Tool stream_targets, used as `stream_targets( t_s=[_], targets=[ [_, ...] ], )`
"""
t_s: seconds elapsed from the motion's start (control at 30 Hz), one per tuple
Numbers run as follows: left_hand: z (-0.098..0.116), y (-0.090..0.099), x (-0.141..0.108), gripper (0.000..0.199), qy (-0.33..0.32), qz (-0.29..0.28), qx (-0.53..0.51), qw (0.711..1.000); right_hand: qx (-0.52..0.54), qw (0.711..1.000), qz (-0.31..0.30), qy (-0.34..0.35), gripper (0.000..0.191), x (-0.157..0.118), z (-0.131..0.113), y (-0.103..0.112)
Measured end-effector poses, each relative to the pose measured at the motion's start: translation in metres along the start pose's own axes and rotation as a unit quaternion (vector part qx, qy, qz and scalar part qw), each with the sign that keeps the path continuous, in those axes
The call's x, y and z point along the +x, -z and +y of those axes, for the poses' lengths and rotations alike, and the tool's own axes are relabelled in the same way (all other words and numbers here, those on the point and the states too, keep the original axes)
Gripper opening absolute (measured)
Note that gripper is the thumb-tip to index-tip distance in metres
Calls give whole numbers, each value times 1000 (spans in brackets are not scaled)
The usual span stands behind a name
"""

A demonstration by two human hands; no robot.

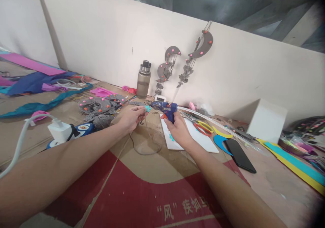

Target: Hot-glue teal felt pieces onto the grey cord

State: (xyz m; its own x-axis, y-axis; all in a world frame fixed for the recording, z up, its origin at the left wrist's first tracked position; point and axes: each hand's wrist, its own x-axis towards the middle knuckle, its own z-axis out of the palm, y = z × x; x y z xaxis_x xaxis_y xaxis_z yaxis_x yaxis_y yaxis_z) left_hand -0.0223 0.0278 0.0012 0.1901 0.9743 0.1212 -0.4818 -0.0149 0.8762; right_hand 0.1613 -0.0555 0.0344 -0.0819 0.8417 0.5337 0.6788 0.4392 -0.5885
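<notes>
Between the fingertips of my left hand (132, 118) is a small turquoise flower-shaped cutout (147, 108). A thin grey cord (144, 153) hangs from it and loops over the cardboard. My right hand (177, 128) grips a blue hot glue gun (166, 109) by its handle, a finger near the orange trigger. The nozzle points left, close to the cutout; whether they touch I cannot tell. A long clear glue stick (203, 114) sticks out of the gun's back. Under the right hand lies a white board (205, 141) with small turquoise pieces on it.
A water bottle (143, 81) stands by the white wall, where grey moon-shaped hangings (203, 47) hang. Scissors (203, 128), a blue crescent (221, 144) and a black phone (240, 155) lie on the right. A white plug adapter (59, 132) and grey decorated pieces (93, 106) are left.
</notes>
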Motion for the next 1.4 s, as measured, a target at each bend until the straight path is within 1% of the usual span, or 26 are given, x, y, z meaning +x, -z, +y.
stream_targets(
  t_s=[0.1, 0.3, 0.47, 0.63, 0.8, 0.97, 1.23, 1.4],
  targets=[
    [1, -1, 0, 18, 1, -4, -3, 1000, -35, 999, -14, 13, 29, -1, -3, 1],
    [1, -2, -1, 19, 0, -13, -6, 1000, -68, 997, -3, 31, 26, -2, -1, -2],
    [0, -2, -2, 18, 1, -15, -2, 1000, -78, 997, -10, 23, 29, -3, -1, -4],
    [-1, -2, -2, 20, -4, -24, -6, 1000, -92, 996, -6, 17, 27, -4, -1, -6],
    [-2, -3, -2, 20, 0, -13, -11, 1000, -105, 994, -7, 1, 29, -5, -1, -8],
    [-2, -4, -3, 20, -2, -21, -8, 1000, -108, 994, -5, 6, 30, -6, -1, -9],
    [-1, -6, -4, 21, 0, -8, -3, 1000, -124, 992, -6, -1, 29, -6, -1, -10],
    [-1, -5, -4, 21, -5, -8, -1, 1000, -132, 991, -11, -11, 34, -7, -2, -10]
  ],
)
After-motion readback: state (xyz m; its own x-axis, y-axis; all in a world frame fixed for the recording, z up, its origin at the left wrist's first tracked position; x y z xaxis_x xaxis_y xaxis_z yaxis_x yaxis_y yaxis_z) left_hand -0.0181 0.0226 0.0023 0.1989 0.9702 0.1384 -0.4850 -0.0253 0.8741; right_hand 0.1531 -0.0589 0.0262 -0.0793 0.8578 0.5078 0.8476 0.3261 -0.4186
